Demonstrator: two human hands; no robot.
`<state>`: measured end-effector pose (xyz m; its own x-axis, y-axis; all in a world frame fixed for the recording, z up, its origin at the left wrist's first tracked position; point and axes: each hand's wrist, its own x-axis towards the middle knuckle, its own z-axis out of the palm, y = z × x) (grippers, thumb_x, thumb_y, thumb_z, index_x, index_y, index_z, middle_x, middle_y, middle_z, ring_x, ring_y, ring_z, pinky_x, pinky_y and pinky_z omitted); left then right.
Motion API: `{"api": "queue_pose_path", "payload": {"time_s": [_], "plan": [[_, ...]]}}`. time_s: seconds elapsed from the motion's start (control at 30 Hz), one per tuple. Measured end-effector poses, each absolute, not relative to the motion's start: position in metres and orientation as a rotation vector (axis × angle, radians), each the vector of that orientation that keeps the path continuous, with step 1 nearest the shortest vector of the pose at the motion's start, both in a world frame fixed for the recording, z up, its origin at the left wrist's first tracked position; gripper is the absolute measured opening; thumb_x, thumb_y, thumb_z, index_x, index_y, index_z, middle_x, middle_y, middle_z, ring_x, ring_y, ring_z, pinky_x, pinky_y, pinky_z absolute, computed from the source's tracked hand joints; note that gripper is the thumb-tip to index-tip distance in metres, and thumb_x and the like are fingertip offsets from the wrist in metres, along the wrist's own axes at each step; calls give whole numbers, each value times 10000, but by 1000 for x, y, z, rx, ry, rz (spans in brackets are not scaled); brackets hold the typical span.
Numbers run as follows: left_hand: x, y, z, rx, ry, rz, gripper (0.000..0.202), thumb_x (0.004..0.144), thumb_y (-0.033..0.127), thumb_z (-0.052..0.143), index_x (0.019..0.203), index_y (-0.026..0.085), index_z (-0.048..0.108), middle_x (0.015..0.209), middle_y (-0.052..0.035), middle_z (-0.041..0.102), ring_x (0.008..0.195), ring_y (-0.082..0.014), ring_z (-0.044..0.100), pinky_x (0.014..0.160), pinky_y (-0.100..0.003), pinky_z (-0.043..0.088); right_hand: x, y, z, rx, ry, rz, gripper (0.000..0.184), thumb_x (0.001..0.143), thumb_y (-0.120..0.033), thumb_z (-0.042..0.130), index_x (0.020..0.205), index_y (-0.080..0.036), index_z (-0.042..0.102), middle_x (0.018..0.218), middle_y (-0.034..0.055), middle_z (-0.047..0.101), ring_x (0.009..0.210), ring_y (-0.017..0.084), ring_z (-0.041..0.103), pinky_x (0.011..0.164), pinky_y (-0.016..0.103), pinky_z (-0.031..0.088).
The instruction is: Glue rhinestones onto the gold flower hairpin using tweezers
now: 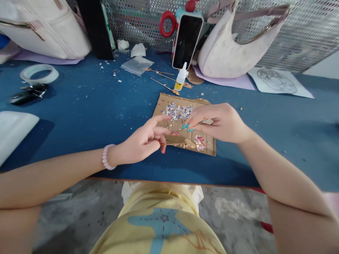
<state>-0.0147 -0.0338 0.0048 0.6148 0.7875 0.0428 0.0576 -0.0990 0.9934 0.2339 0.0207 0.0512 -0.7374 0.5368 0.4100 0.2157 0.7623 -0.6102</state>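
My left hand [144, 141], with a beaded bracelet at the wrist, pinches the thin shaft of a gold hairpin [173, 144] between thumb and fingers. The hairpin's ornate end points right, low over a piece of cardboard [211, 143]. In my right hand [217, 121] is a pair of metal tweezers [205, 121], its tips reaching left to my left fingertips. Whether the tips grip anything is too small to tell. Behind my fingers lies a heap of blue and clear rhinestones [178, 110]. Pink and red rhinestones [200, 142] form a smaller pile at the cardboard's near right.
A small glue bottle [181, 78] stands behind the cardboard, near more gold hairpins [162, 84]. A phone [187, 41] leans upright behind it. Bags [238, 53] line the mesh back wall. To the left are a tape roll [39, 73] and a black clip-like object [28, 94].
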Motion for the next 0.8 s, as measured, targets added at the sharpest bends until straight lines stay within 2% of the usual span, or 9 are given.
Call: {"api": "queue_pose_path", "payload": {"time_s": [0.33, 0.5, 0.8], "plan": [[-15, -33, 3, 1572, 662, 737, 643, 764, 14, 415, 1364, 186, 261, 1312, -159, 610, 681, -90, 613, 555, -253, 419, 235, 20, 54, -597, -2371, 754, 98, 873, -271, 640, 805, -236, 700, 855, 13, 748, 775, 150, 696, 724, 301, 555], [-16, -33, 2, 1569, 640, 739, 647, 763, 11, 415, 1362, 199, 261, 1314, -159, 611, 677, -95, 615, 588, -269, 438, 234, 20, 53, -560, -2379, 666, 94, 887, -249, 630, 825, -222, 695, 850, 14, 749, 799, 144, 701, 735, 291, 557], [-15, -33, 4, 1579, 659, 728, 641, 762, 15, 423, 1354, 208, 272, 1305, -145, 615, 673, -93, 623, 555, -251, 427, 231, 18, 52, -525, -2424, 616, 129, 910, -211, 584, 828, -232, 682, 844, 9, 736, 797, 136, 692, 737, 288, 551]]}}
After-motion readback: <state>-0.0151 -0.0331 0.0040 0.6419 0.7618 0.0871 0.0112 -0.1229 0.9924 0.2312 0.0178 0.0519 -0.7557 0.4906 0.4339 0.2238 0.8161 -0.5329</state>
